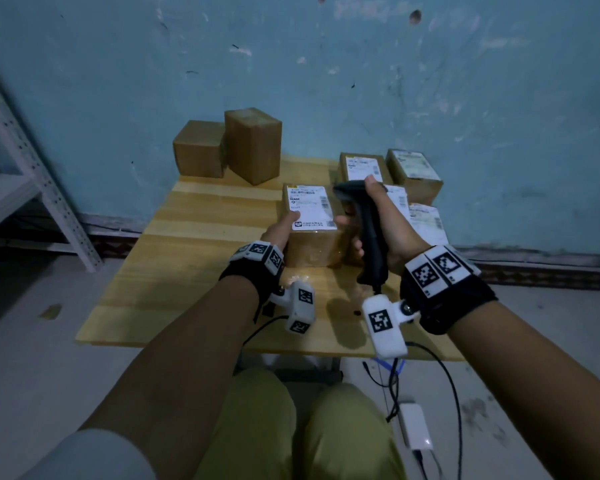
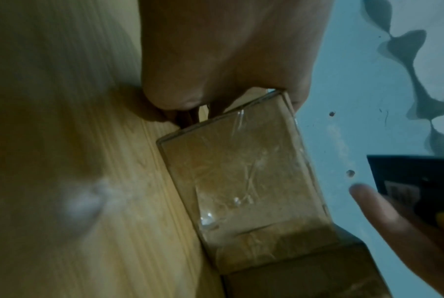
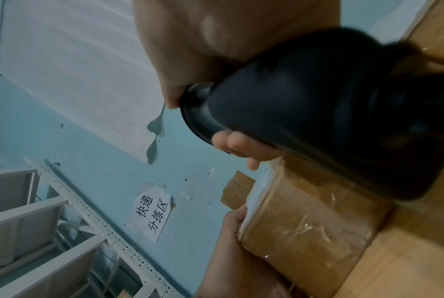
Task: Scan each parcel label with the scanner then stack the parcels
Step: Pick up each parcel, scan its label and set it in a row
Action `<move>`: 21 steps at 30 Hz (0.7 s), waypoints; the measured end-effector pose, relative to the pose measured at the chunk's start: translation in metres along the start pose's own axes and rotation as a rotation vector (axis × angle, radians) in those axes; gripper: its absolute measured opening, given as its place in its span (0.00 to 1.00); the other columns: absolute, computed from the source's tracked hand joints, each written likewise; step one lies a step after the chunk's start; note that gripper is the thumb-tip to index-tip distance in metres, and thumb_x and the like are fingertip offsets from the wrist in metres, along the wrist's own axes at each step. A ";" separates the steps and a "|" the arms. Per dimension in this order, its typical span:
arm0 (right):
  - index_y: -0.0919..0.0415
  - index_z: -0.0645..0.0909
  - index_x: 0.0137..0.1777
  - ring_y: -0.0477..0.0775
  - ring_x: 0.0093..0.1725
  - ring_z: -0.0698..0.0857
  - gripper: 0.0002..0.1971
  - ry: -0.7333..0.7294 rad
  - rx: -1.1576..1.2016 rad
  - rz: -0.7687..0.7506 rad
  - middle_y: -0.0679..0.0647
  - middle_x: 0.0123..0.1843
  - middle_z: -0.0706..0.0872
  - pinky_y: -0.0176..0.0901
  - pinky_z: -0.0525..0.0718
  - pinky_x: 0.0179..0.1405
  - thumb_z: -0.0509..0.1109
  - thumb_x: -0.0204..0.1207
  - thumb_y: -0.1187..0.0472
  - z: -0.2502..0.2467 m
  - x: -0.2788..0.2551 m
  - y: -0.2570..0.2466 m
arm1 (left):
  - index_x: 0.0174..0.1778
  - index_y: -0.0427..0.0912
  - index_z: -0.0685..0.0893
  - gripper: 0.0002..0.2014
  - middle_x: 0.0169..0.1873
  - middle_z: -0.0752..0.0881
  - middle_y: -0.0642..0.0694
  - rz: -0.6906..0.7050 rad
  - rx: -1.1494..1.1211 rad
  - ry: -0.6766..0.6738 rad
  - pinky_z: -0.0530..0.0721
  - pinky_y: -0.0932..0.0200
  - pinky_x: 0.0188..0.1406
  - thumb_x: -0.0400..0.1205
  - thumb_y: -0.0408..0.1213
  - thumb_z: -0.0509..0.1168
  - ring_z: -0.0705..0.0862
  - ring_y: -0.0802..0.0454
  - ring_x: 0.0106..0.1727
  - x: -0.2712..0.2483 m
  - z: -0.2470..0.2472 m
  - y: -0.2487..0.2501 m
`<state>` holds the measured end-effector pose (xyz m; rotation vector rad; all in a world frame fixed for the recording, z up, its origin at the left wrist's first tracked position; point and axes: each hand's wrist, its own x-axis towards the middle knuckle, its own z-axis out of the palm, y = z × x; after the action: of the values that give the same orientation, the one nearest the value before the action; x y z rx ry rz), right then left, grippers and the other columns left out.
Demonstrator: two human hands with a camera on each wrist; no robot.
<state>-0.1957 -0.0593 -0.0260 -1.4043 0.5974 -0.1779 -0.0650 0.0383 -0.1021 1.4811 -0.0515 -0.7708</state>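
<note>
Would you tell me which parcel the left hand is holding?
The labelled parcel nearest the person, gripped by the left hand beside the scanner; the others sit untouched.

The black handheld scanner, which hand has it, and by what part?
The right hand grips the black handheld scanner around its handle, head aimed left toward the labelled brown cardboard parcel.

dim, bluish light | wide-angle edge distortion | wrist views soft, motion-blurred | tape glare

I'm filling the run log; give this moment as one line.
left hand: holds labelled parcel | right hand: grips scanner beside label | stacking: pending
</note>
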 end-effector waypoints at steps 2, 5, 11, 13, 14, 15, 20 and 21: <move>0.57 0.80 0.54 0.47 0.16 0.74 0.29 0.014 -0.006 0.003 0.52 0.44 0.84 0.30 0.71 0.15 0.55 0.75 0.31 0.002 0.006 -0.004 | 0.65 0.39 0.81 0.23 0.59 0.85 0.42 0.004 0.046 -0.003 0.81 0.55 0.53 0.82 0.52 0.59 0.84 0.43 0.54 0.002 0.005 0.002; 0.61 0.79 0.50 0.47 0.16 0.76 0.32 0.040 -0.036 0.019 0.54 0.39 0.81 0.32 0.73 0.15 0.56 0.74 0.30 0.004 0.015 -0.008 | 0.66 0.39 0.80 0.26 0.61 0.84 0.40 -0.001 0.104 -0.004 0.80 0.53 0.58 0.81 0.55 0.59 0.83 0.41 0.57 0.003 0.010 0.004; 0.61 0.79 0.46 0.48 0.15 0.77 0.31 0.047 -0.055 0.036 0.56 0.36 0.80 0.32 0.75 0.15 0.56 0.74 0.30 0.004 0.028 -0.009 | 0.70 0.37 0.76 0.27 0.65 0.81 0.42 -0.015 0.154 -0.067 0.78 0.52 0.64 0.83 0.54 0.58 0.81 0.41 0.64 0.012 0.007 0.009; 0.60 0.79 0.42 0.48 0.14 0.75 0.30 0.021 -0.034 0.045 0.56 0.34 0.79 0.31 0.74 0.16 0.55 0.75 0.30 0.006 0.032 -0.013 | 0.74 0.38 0.73 0.33 0.73 0.75 0.36 0.012 0.217 -0.042 0.69 0.45 0.75 0.80 0.58 0.59 0.71 0.35 0.75 0.012 0.003 0.015; 0.59 0.79 0.42 0.48 0.14 0.75 0.30 0.007 -0.015 0.048 0.56 0.34 0.79 0.31 0.74 0.16 0.55 0.75 0.30 0.008 0.034 -0.017 | 0.76 0.39 0.71 0.37 0.74 0.73 0.35 0.021 0.225 0.002 0.67 0.44 0.75 0.77 0.61 0.61 0.68 0.34 0.77 0.016 -0.002 0.020; 0.59 0.79 0.45 0.49 0.14 0.74 0.30 -0.005 0.006 0.054 0.56 0.34 0.79 0.31 0.74 0.16 0.55 0.75 0.30 0.009 0.038 -0.021 | 0.77 0.40 0.69 0.39 0.76 0.71 0.36 0.028 0.220 0.056 0.67 0.42 0.75 0.74 0.62 0.62 0.67 0.34 0.77 0.019 -0.007 0.027; 0.62 0.72 0.58 0.50 0.14 0.75 0.36 -0.058 0.049 0.088 0.61 0.41 0.79 0.32 0.76 0.17 0.57 0.71 0.27 0.024 0.068 -0.042 | 0.79 0.48 0.63 0.30 0.77 0.65 0.41 0.300 0.245 0.256 0.72 0.53 0.71 0.81 0.41 0.65 0.68 0.40 0.76 0.046 -0.041 0.078; 0.63 0.72 0.58 0.50 0.14 0.75 0.36 -0.054 0.049 0.089 0.62 0.41 0.78 0.32 0.76 0.17 0.58 0.71 0.28 0.028 0.076 -0.047 | 0.78 0.49 0.64 0.30 0.78 0.64 0.40 0.363 0.294 0.294 0.72 0.53 0.72 0.80 0.37 0.66 0.68 0.41 0.76 0.053 -0.047 0.087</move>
<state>-0.1072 -0.0787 -0.0018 -1.3286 0.6055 -0.0828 0.0356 0.0440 -0.0527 1.7867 -0.2123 -0.2534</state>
